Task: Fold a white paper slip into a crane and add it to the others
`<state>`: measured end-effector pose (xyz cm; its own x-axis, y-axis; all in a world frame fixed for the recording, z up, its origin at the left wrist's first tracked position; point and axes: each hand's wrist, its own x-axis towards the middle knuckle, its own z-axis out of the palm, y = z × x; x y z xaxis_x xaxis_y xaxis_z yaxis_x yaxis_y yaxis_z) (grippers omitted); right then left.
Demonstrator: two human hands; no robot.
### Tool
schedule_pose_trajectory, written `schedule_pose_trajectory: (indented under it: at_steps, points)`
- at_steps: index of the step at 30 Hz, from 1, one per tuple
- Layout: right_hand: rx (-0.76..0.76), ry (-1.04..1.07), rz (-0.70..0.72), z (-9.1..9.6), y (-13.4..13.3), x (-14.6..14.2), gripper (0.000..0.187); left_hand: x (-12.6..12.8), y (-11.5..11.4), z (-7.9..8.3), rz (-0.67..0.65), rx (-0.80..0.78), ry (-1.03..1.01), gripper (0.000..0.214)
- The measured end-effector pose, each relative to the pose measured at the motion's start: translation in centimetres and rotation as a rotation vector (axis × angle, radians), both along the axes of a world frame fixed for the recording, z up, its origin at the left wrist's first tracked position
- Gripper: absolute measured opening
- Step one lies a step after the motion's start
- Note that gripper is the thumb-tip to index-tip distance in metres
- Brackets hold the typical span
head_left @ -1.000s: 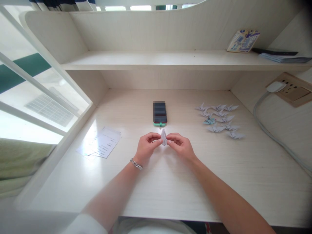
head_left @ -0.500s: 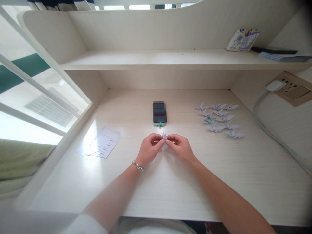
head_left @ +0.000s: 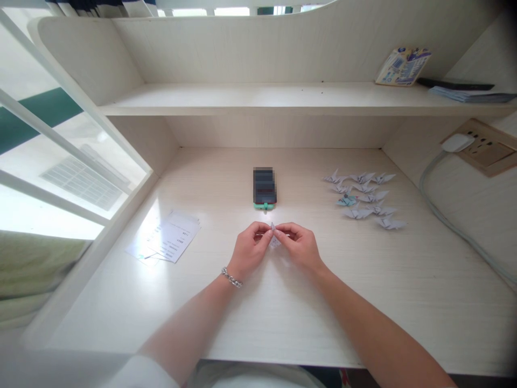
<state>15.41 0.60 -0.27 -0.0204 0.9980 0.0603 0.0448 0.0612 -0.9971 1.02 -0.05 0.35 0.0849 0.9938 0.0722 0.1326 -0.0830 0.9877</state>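
A small folded piece of pale paper (head_left: 274,238) is pinched between both my hands just above the white desk (head_left: 283,302). My left hand (head_left: 249,249), with a metal bracelet at the wrist, grips its left side with closed fingertips. From the other side my right hand (head_left: 299,246) holds it, fingers curled. Most of the paper is hidden by my fingers. Just beyond my hands lies a phone (head_left: 264,187) in a green case.
Several folded paper cranes (head_left: 365,196) lie in a cluster at the right of the desk. Printed paper slips (head_left: 172,242) lie at the left. On the right wall, a socket panel (head_left: 482,146) has a white plug and cable. A small packet (head_left: 402,66) leans on the shelf.
The folded paper stood upright between my fingertips a second ago; now it is lower and mostly covered. My hands have drawn closer together.
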Motion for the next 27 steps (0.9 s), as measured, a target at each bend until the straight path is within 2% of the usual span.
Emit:
schedule_pose_trajectory:
  at_steps: [5, 13, 27]
  points:
    - [0.018, 0.000, 0.013, -0.15, -0.06, -0.18, 0.021, 0.03, 0.01, 0.22, 0.049, 0.038, 0.037, 0.019]
    - [0.013, 0.018, 0.006, -0.04, -0.27, -0.41, 0.020, -0.02, 0.09, 0.36, 0.005, 0.057, 0.085, 0.017]
    - [0.030, -0.003, 0.006, -0.16, -0.32, -0.39, 0.019, 0.28, -0.04, 0.21, 0.048, 0.030, 0.040, 0.018]
